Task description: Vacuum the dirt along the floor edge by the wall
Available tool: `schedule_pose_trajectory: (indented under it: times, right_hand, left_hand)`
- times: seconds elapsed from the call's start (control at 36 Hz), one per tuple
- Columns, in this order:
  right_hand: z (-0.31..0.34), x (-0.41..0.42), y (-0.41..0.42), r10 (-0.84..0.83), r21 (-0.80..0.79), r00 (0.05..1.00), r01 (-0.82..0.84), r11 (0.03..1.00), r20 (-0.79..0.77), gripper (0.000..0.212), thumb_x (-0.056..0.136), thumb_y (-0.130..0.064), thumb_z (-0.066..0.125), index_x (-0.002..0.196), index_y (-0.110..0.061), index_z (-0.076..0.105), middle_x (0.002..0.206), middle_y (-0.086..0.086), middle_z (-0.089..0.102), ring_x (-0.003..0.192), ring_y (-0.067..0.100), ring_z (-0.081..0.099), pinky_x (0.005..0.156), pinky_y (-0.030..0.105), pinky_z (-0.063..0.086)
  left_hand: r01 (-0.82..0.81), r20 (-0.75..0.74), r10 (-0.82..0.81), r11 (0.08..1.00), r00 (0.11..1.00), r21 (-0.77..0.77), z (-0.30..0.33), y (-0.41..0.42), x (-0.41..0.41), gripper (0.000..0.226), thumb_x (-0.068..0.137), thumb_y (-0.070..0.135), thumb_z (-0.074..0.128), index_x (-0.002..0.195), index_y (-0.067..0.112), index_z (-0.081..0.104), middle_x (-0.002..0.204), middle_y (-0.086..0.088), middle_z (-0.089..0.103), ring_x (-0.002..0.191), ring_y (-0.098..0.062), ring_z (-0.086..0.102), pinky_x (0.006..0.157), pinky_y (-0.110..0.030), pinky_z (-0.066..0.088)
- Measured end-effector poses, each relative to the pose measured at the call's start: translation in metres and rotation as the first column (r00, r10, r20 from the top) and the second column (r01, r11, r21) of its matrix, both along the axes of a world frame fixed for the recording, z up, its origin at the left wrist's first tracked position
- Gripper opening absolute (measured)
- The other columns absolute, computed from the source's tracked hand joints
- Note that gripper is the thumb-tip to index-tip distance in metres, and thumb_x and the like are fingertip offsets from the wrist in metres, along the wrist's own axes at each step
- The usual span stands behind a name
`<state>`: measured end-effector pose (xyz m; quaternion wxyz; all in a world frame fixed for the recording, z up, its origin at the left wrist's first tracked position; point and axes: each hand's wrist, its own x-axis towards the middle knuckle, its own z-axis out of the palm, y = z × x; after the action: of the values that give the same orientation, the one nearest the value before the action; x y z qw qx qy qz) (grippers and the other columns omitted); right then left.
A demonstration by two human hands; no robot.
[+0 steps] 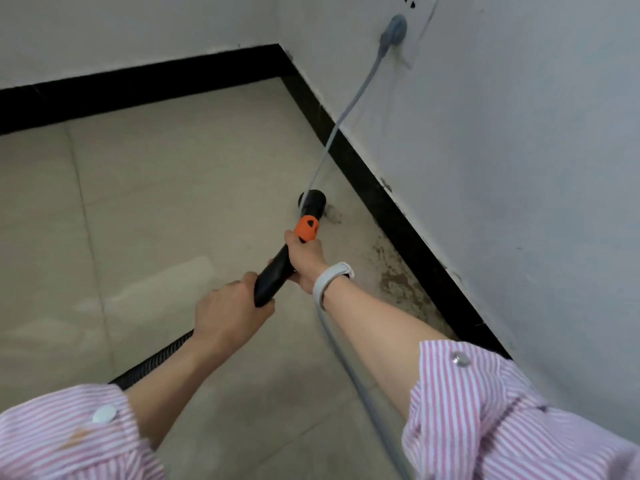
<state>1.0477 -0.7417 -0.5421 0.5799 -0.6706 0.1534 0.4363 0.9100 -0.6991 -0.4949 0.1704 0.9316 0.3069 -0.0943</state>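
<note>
A black vacuum wand (273, 275) with an orange collar (306, 229) points down at the beige tiled floor. Its round black nozzle (313, 199) sits on the floor a short way from the black skirting (398, 216) of the right wall. My right hand (304, 261) grips the wand just behind the orange collar. My left hand (230, 311) grips the wand's rear end, where the ribbed black hose (156, 360) begins. Brown dirt (398, 278) lies on the floor along the skirting, nearer to me than the nozzle. A small dark patch (334, 214) lies right beside the nozzle.
A grey power cord (346, 112) runs from a plug (393, 31) in a wall socket on the right wall, down past the nozzle and under my right arm. The two walls meet in a corner (280, 50) ahead. Open tiled floor (138, 202) spreads to the left.
</note>
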Motion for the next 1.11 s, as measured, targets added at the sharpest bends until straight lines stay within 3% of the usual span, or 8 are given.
schedule_pose_trajectory:
  times: [0.08, 0.28, 0.44, 0.67, 0.83, 0.97, 1.11]
  right_hand:
    - [-0.003, 0.002, 0.017, 0.028, -0.031, 0.999, -0.028, 0.999, 0.017, 0.061, 0.094, -0.036, 0.05, 0.141, -0.01, 0.023, 0.135, 0.016, 0.046, 0.116, 0.035, 0.054, 0.075, 0.039, 0.054]
    - [-0.012, 0.017, 0.031, 0.057, -0.163, 0.994, -0.041, 0.986, 0.097, 0.067, 0.091, -0.043, 0.05, 0.141, -0.009, 0.022, 0.138, 0.017, 0.045, 0.119, 0.037, 0.051, 0.096, 0.05, 0.049]
    - [-0.012, 0.031, 0.031, 0.038, -0.182, 0.994, -0.019, 0.983, 0.1, 0.066, 0.091, -0.042, 0.05, 0.14, -0.008, 0.022, 0.135, 0.018, 0.046, 0.117, 0.038, 0.051, 0.097, 0.051, 0.048]
    - [-0.019, 0.032, 0.008, 0.04, -0.139, 0.993, -0.024, 0.99, 0.109, 0.066, 0.095, -0.04, 0.046, 0.143, -0.007, 0.016, 0.133, 0.017, 0.048, 0.117, 0.035, 0.053, 0.098, 0.049, 0.048]
    - [-0.023, 0.012, -0.006, -0.026, -0.044, 0.999, 0.027, 0.999, 0.031, 0.055, 0.096, -0.037, 0.047, 0.137, -0.008, 0.024, 0.13, 0.015, 0.05, 0.115, 0.033, 0.054, 0.086, 0.043, 0.053]
    - [-0.016, 0.0, -0.008, -0.046, -0.04, 0.999, 0.047, 0.998, 0.023, 0.056, 0.095, -0.037, 0.049, 0.137, -0.009, 0.025, 0.128, 0.015, 0.051, 0.113, 0.034, 0.056, 0.089, 0.047, 0.053]
    - [-0.011, -0.005, -0.012, -0.07, -0.015, 0.998, 0.069, 0.997, -0.009, 0.052, 0.098, -0.033, 0.048, 0.139, -0.009, 0.027, 0.13, 0.013, 0.05, 0.117, 0.032, 0.054, 0.088, 0.042, 0.053]
  left_hand:
    - [-0.027, -0.013, 0.027, 0.999, 1.0, -0.027, -0.004, 0.018, 0.0, 0.031, 0.085, 0.044, 0.056, 0.108, 0.023, 0.053, 0.094, -0.003, 0.066, 0.088, -0.03, 0.062, 0.065, -0.03, 0.039]
    - [-0.052, 0.005, 0.054, 0.98, 0.999, -0.191, -0.023, 0.035, 0.016, 0.023, 0.082, 0.045, 0.062, 0.093, 0.026, 0.054, 0.078, 0.002, 0.064, 0.076, -0.023, 0.061, 0.06, -0.029, 0.041]
    - [-0.033, 0.035, 0.043, 0.967, 0.998, -0.254, -0.028, 0.037, 0.032, 0.019, 0.082, 0.042, 0.064, 0.088, 0.03, 0.052, 0.073, 0.006, 0.062, 0.071, -0.02, 0.059, 0.057, -0.028, 0.037]
    - [-0.021, 0.048, 0.033, 0.971, 0.998, -0.239, -0.033, 0.018, 0.032, 0.022, 0.081, 0.042, 0.064, 0.094, 0.026, 0.055, 0.073, 0.004, 0.062, 0.07, -0.02, 0.06, 0.059, -0.028, 0.043]
    - [0.027, 0.019, -0.024, 0.984, 1.0, -0.175, -0.03, 0.012, 0.015, 0.022, 0.082, 0.041, 0.061, 0.097, 0.026, 0.056, 0.071, 0.004, 0.062, 0.068, -0.019, 0.061, 0.059, -0.028, 0.045]
    - [0.04, 0.014, -0.039, 0.985, 0.999, -0.169, -0.027, 0.014, 0.006, 0.022, 0.08, 0.042, 0.062, 0.096, 0.026, 0.056, 0.071, 0.004, 0.062, 0.07, -0.02, 0.061, 0.059, -0.028, 0.044]
    - [0.063, 0.007, -0.063, 0.988, 0.998, -0.141, -0.024, 0.018, 0.0, 0.022, 0.079, 0.042, 0.062, 0.097, 0.03, 0.057, 0.071, 0.007, 0.063, 0.07, -0.018, 0.061, 0.057, -0.027, 0.044]
